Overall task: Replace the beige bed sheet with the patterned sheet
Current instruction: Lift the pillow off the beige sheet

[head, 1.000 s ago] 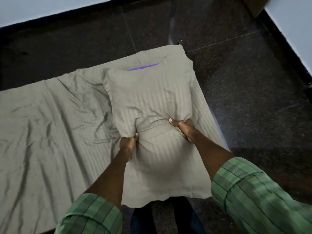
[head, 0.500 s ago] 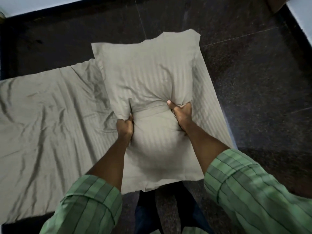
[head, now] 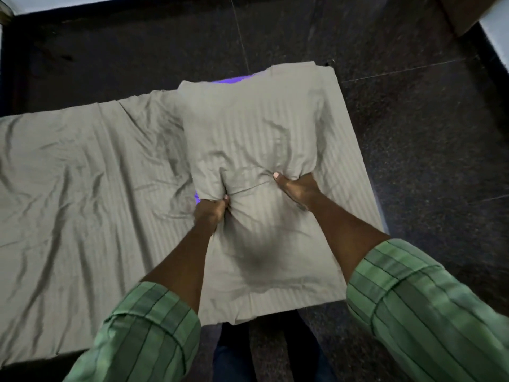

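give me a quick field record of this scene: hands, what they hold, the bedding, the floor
left hand: left hand in a curled grip on the beige striped pillow, at its left side
right hand: right hand grips the pillow at its right side, thumb on top
pillow: bunched between both hands, over the bed's right end
sheet: beige striped bed sheet spread on the mattress, wrinkled, not yet removed
patterned sheet: not in view
purple patch: small purple area behind the pillow's far edge
floor: dark speckled stone floor
sleeves: green striped sleeves

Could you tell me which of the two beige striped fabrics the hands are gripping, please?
The pillow: both hands bunch its cover, while the beige sheet lies flat and wrinkled beneath.
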`<state>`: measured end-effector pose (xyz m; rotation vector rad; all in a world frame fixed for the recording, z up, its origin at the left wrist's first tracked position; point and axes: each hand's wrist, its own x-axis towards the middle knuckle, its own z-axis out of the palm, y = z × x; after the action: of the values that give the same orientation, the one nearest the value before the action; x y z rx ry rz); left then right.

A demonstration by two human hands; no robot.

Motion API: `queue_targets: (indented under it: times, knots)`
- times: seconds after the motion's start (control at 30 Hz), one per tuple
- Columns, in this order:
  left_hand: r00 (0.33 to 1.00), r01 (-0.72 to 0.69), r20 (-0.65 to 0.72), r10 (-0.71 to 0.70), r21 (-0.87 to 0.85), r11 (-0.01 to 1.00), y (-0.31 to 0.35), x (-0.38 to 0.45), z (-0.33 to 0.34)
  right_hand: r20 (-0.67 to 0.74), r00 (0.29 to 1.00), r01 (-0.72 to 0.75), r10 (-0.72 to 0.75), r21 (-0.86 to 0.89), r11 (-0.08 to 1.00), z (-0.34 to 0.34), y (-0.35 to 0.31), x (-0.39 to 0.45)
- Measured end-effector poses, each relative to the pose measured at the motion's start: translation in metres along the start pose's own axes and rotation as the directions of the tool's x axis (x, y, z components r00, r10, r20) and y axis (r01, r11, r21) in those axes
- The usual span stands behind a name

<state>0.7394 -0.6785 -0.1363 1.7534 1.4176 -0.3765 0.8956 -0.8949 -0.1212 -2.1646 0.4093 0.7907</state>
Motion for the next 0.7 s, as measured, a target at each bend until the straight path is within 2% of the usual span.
queue_targets:
  times: [0.1,0.17,0.23,0.3,0.4,0.6,0.7]
  knots:
    - [0.991,0.073,-0.118,-0.069,0.024,0.997,0.001,-0.017,-0.004,-0.162,0.986,-0.003,-0.022,-0.156,0.988,0.000,-0.011,-0.026]
    - [0.979,0.075,-0.190,-0.077,-0.015,0.997,0.004,-0.035,-0.008,-0.290,0.943,0.078,-0.165,-0.290,0.954,0.000,-0.017,-0.045]
    - [0.965,0.000,-0.261,0.002,0.007,1.000,0.011,-0.055,-0.010,-0.325,0.889,0.163,-0.321,-0.429,0.888,0.002,-0.023,-0.062]
    - [0.936,-0.112,-0.325,0.133,0.081,0.990,0.019,-0.072,-0.014,-0.304,0.868,0.198,-0.394,-0.516,0.834,0.002,-0.030,-0.080]
    - [0.899,-0.232,-0.338,0.280,0.176,0.957,0.034,-0.101,-0.021,-0.212,0.864,0.256,-0.456,-0.596,0.761,-0.005,-0.043,-0.103]
    - [0.871,-0.400,-0.208,0.445,0.227,0.888,0.059,-0.156,-0.035,0.022,0.835,0.446,-0.550,-0.612,0.653,-0.025,-0.055,-0.145]
    - [0.856,-0.428,-0.200,0.477,0.246,0.870,0.056,-0.181,-0.049,0.104,0.812,0.506,-0.575,-0.618,0.602,-0.032,-0.062,-0.171]
